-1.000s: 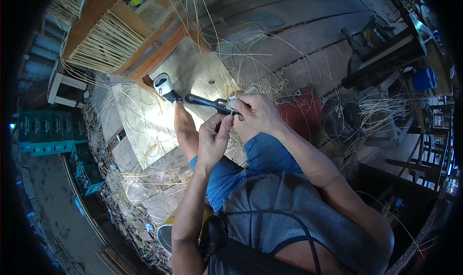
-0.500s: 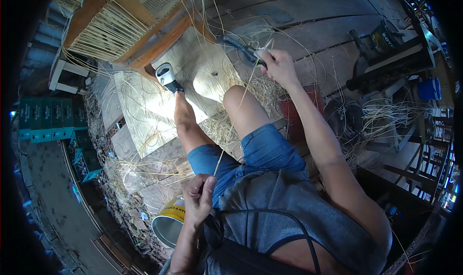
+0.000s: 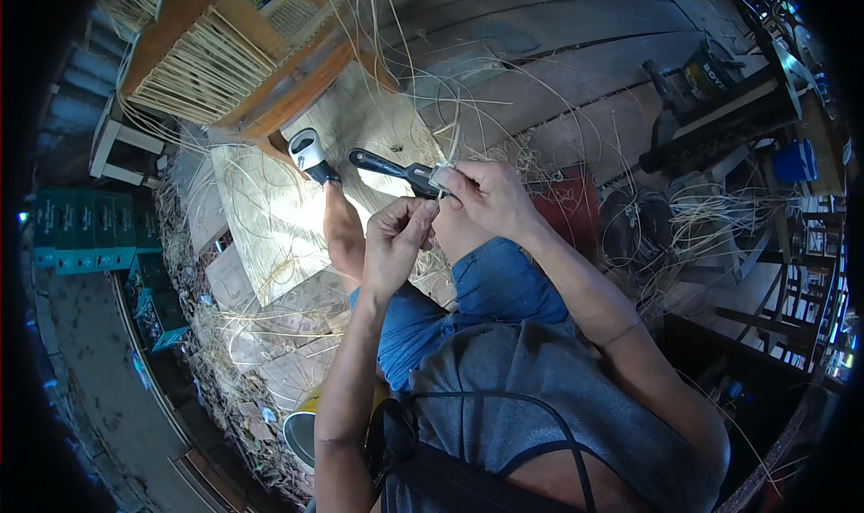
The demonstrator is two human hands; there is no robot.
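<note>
My right hand (image 3: pixel 493 198) is closed around the metal head end of a black-handled tool (image 3: pixel 382 164), whose exact kind I cannot make out. The handle, with a hole at its end, points left over my knees. Close beside it, touching or nearly so, my left hand (image 3: pixel 396 247) pinches the end of a thin pale cane strand (image 3: pixel 438 205) at the tool's head. More of the pale strand (image 3: pixel 453 135) trails up past my right hand toward the floor. My fingers partly hide the tool's head.
A wooden frame with cane strung across it (image 3: pixel 202 63) stands at the upper left. Beneath my foot lies a pale board (image 3: pixel 247 216). A yellow bucket (image 3: pixel 310 414) is by my left arm, green crates (image 3: pixel 90 225) far left, loose cane (image 3: pixel 720 216) at right.
My left hand has moved up and forward from my lap to meet the right. My right hand has come down and nearer with the tool. The strand no longer stretches taut between them.
</note>
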